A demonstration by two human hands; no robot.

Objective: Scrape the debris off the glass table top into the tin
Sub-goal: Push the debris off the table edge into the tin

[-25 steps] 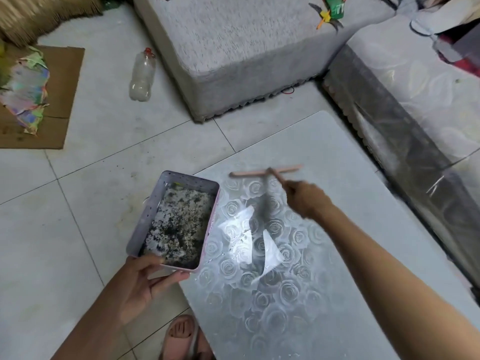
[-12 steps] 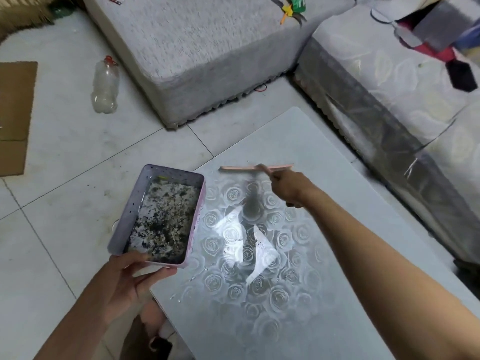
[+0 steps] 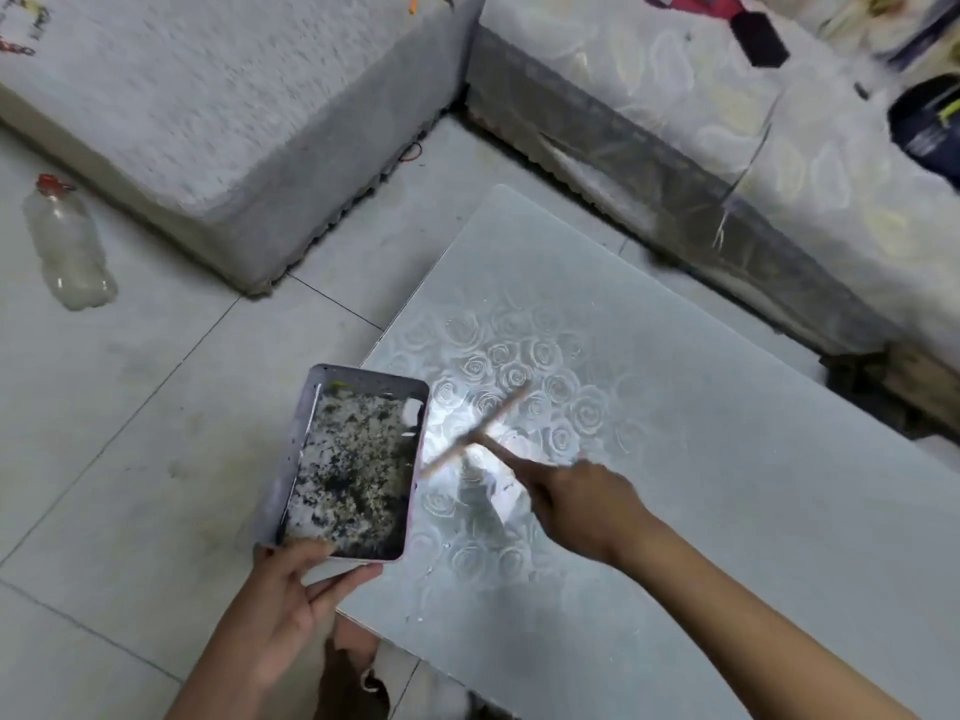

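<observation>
Two hands: left (image 3: 280,600) on tin (image 3: 358,459), right (image 3: 587,501) on scraper (image 3: 475,431)

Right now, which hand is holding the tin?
The left hand, gripping the near end of the tin beside the table. The right hand holds the scraper instead.

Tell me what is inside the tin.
The tin holds a speckled layer of dark and pale debris spread over most of its floor. The left hand grips its near end; the thumb covers the near-left corner, and the debris hides the floor beneath.
</observation>
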